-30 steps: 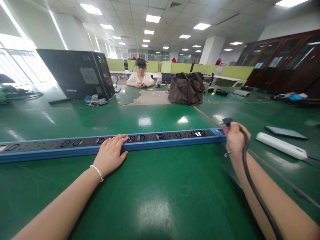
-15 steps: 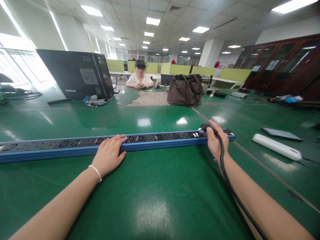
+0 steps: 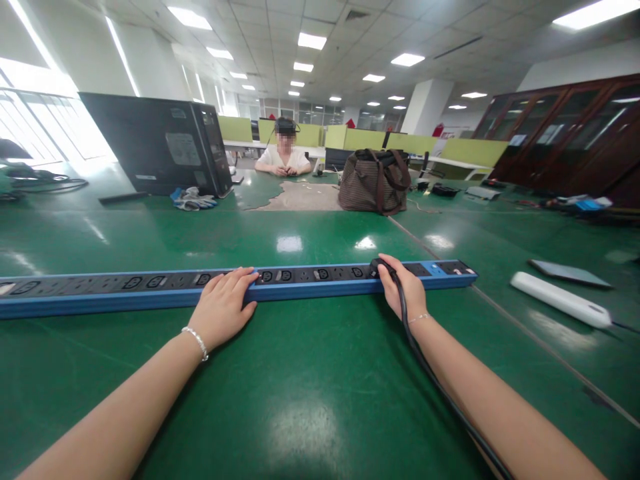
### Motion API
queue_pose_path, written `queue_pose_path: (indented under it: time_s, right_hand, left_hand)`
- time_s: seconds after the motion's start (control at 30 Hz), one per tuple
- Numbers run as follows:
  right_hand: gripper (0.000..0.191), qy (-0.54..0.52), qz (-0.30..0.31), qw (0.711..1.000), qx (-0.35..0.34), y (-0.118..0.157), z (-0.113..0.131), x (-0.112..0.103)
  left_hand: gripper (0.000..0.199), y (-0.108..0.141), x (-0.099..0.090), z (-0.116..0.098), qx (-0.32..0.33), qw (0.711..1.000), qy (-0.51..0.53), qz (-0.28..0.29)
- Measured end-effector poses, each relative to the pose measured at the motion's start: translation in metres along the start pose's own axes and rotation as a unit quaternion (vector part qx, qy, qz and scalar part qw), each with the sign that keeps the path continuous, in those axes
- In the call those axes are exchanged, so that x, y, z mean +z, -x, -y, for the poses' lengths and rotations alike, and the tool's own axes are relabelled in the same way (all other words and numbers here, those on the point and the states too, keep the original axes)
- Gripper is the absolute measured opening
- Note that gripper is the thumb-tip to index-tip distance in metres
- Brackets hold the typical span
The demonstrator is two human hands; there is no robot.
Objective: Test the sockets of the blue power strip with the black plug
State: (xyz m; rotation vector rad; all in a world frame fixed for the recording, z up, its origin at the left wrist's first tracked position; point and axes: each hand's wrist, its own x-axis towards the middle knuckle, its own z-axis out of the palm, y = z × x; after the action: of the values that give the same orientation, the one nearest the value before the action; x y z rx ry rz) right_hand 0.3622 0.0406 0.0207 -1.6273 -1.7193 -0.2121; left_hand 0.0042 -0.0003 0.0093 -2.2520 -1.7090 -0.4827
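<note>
A long blue power strip with a row of black sockets lies across the green table. My left hand rests flat over its middle, fingers stretched across the top and thumb against the front side. Toward the strip's right end, my right hand grips a black power plug. The plug is down at a socket there; its prongs are hidden, so I cannot tell how far in it sits. From the plug, a black cable runs back along my right forearm.
A computer tower and gloves sit at the back left. A brown bag stands at the back, with a seated person beyond. A white bar-shaped device and a flat tablet-like object lie at right.
My right hand has moved left along the strip and brought the plug from above it, metal prongs showing, down onto a socket. My left hand keeps its place on the strip.
</note>
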Motion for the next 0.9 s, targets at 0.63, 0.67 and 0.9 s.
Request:
queue_pose_path:
  time_s: [0.63,0.67,0.9]
  right_hand:
    - [0.035,0.077,-0.029,0.988,-0.129,0.009,-0.003,0.012]
    - [0.035,0.081,-0.029,0.988,-0.13,0.009,-0.002,0.011]
    - [0.034,0.119,0.006,0.977,-0.18,0.001,0.0,0.002]
  left_hand:
    - [0.049,0.001,0.001,0.002,-0.001,1.0,0.008,0.0]
    - [0.049,0.001,0.001,0.002,-0.001,1.0,0.006,-0.001]
    - [0.048,0.001,0.0,0.0,-0.006,1.0,0.007,0.001]
